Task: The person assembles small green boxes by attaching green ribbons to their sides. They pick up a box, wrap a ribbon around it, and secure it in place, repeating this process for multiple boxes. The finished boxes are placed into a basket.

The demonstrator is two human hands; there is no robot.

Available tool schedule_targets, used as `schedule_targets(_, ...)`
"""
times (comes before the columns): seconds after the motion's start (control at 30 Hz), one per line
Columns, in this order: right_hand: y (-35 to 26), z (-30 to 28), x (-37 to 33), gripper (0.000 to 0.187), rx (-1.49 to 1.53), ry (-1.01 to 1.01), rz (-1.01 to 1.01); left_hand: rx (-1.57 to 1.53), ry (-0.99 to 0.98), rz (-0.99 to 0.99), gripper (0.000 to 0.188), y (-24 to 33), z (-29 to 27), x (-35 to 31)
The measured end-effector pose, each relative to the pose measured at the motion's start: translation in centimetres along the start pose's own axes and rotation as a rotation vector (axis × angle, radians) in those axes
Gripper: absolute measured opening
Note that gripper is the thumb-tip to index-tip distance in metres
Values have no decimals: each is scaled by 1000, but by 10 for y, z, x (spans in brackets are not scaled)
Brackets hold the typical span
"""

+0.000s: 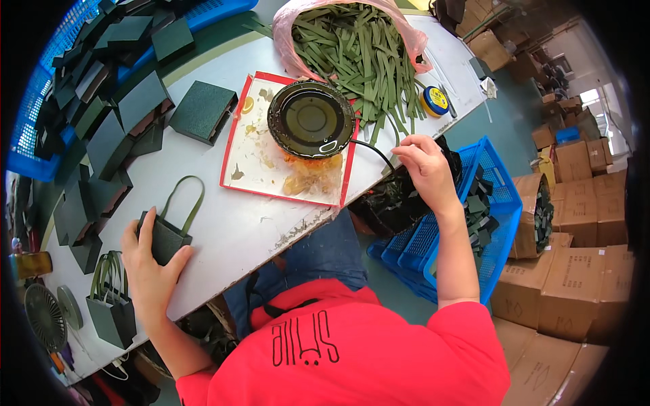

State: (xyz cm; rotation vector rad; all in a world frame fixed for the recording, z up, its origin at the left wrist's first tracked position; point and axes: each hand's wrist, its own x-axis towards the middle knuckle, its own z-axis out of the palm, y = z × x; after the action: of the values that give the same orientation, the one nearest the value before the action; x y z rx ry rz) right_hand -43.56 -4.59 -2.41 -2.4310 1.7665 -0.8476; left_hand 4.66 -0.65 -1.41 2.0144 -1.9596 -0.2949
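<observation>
My left hand (150,271) grips a small dark green gift box (166,238) on the table, fingers along one side and thumb at the near corner. A green ribbon handle (192,211) loops up from the box. To the right, my right hand (428,169) hovers beside the table edge with fingertips pinched together. A thin green strip from the ribbon pile (355,47) ends close to those fingertips; whether they hold it is unclear. Left of that hand, a round black pot (311,118) of dark shiny liquid stands on a red-rimmed, stained white tray (233,172).
Dark green boxes (108,145) crowd the left side, with a blue basket (28,145) behind. A finished-looking bag-shaped box (112,318) and a small fan (46,317) stand near left. A black cord (374,147) leaves the pot. Blue crates (497,196) and cartons (572,291) fill the right.
</observation>
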Motion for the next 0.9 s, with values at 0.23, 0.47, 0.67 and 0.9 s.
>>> schedule_targets(0.23, 13, 3, -4, 15, -24, -149, -89, -264, -62, -183, 40, -38, -4, 1)
schedule_targets(0.47, -11, 7, -8, 15, 144, 210, -6, -334, 278, 47, 23, -41, -8, 1)
schedule_targets(0.67, -81, 12, -18, 12, 1523, -14, 688, -69, 227, 378, 34, 4, -20, 4)
schedule_targets(0.9, -102, 37, -2, 21, 1564, 37, 796, -33, -129, 348, 60, 40, -8, 2)
